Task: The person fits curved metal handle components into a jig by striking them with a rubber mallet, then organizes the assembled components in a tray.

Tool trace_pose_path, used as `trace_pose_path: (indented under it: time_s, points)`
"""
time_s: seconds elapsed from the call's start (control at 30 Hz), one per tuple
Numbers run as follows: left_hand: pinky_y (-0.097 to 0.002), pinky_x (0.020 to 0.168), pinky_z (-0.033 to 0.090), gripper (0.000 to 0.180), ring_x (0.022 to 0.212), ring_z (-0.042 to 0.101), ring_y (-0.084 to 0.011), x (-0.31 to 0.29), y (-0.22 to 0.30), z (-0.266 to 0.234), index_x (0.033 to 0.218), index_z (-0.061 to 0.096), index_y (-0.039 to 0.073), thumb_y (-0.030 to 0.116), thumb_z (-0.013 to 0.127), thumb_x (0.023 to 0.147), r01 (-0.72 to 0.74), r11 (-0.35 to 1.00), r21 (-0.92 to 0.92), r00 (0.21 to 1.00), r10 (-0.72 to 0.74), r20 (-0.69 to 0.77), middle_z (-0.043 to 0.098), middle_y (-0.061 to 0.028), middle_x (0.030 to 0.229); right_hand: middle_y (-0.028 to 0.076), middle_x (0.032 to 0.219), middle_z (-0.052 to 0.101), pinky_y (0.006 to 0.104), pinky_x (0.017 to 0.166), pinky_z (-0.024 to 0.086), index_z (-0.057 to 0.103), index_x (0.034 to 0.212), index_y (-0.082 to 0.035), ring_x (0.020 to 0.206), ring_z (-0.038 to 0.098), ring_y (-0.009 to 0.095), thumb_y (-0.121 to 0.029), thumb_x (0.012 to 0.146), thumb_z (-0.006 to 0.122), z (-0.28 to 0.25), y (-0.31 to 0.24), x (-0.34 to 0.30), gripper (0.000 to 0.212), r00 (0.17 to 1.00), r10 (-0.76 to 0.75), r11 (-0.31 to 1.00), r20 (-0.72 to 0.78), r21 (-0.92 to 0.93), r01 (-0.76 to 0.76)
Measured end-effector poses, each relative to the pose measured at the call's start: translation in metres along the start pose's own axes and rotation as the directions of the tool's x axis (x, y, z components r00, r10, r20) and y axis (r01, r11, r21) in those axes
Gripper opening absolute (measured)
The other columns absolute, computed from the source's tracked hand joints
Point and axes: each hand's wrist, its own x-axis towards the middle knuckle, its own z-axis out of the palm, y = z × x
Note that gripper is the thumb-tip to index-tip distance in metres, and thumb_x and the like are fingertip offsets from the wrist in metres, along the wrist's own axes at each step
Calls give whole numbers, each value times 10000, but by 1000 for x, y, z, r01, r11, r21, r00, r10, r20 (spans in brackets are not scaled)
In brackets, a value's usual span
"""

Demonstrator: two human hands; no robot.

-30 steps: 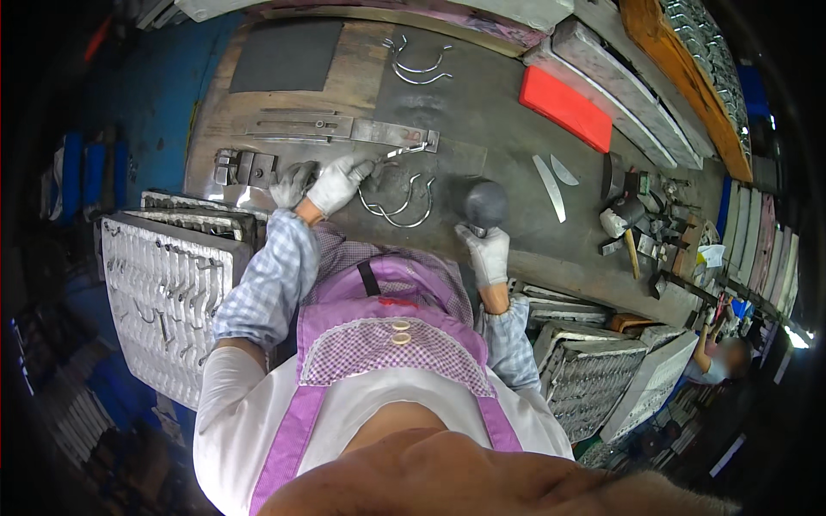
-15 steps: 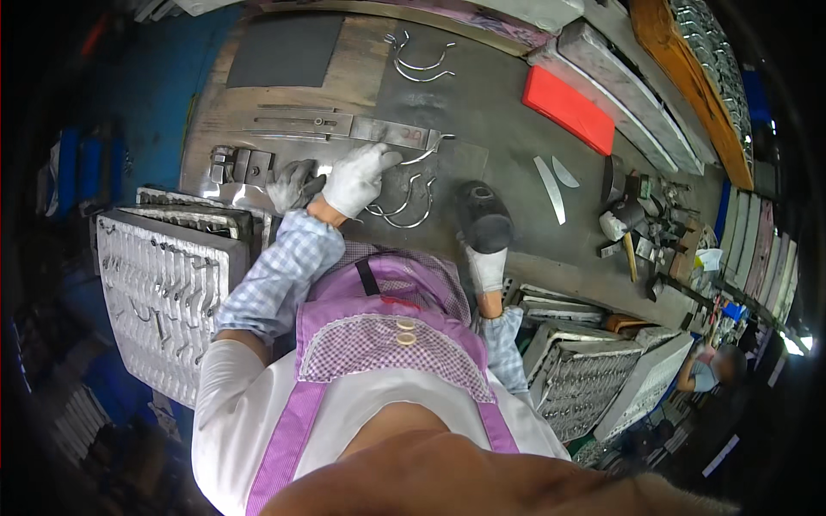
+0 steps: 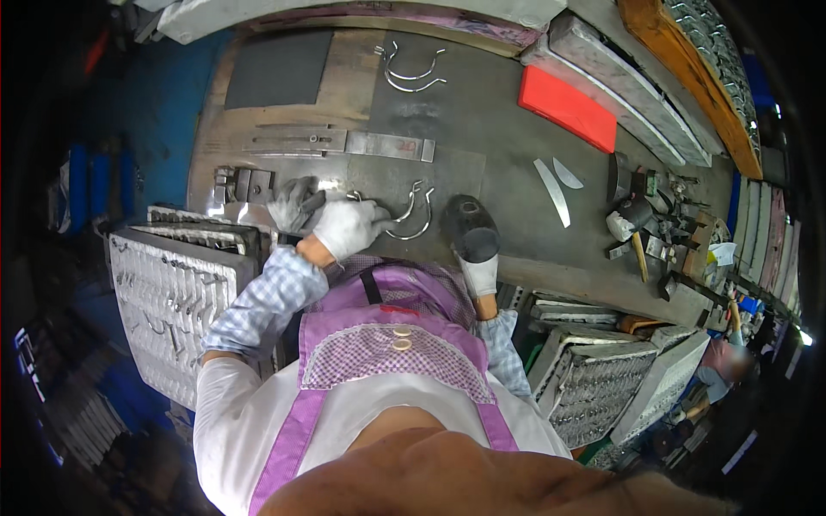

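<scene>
In a white glove, my left hand (image 3: pixel 351 229) is closed on a curved metal rod near the bench's front edge. Shiny bent rods (image 3: pixel 420 215) show at its fingertips; which of them lies in the grip is partly hidden. My right hand (image 3: pixel 482 275), gloved too, grips a mallet with a black head (image 3: pixel 470 229), whose handle is hidden. A crumpled grey glove (image 3: pixel 295 203) lies just left of my left hand. Beyond sits a flat steel bar fixture (image 3: pixel 387 146). Further back rest more curved rods (image 3: pixel 413 73).
A metal block (image 3: pixel 249 184) is at the left. A red block (image 3: pixel 568 107), two thin curved blades (image 3: pixel 552 191) and a wooden-handled hammer (image 3: pixel 638 256) lie to the right. Racks of metal parts stand by the near corners (image 3: pixel 172 301) (image 3: pixel 602 387). Another person (image 3: pixel 718 374) is at far right.
My left hand has come nearer from the steel bar fixture, and the curved rod at the fixture's end is gone from there. The mallet in my right hand has shifted slightly left.
</scene>
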Motion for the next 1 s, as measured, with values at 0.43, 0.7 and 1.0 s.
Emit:
trace_pose_path:
  time_s: [0.43, 0.7, 1.0]
  points:
    - [-460, 785, 498, 124, 940, 631, -348, 165, -104, -16, 961, 622, 82, 151, 612, 858, 299, 952, 62, 934, -279, -222, 655, -141, 1055, 120, 1170, 625, 387, 1040, 386, 558, 1202, -18, 1132, 560, 272, -333, 780, 772, -2, -5, -3, 569, 972, 210, 968, 110, 118, -222]
    - [-406, 703, 519, 197, 802, 625, -301, 57, -24, -5, 1028, 629, 118, 145, 622, 834, 127, 992, 19, 923, -111, -370, 622, -108, 871, 141, 1202, 601, 377, 1033, 386, 504, 1238, 14, 1141, 551, 274, -323, 766, 794, 4, -5, -4, 649, 962, 273, 927, 8, 267, -265]
    - [-390, 627, 502, 128, 731, 598, -264, 34, -26, 9, 854, 635, 118, 84, 569, 749, 160, 967, 200, 976, -125, -178, 570, -56, 780, 139, 1185, 603, 367, 998, 413, 535, 1202, 19, 1112, 561, 262, -272, 757, 806, -4, -24, -1, 596, 938, 348, 888, 1, 322, -329]
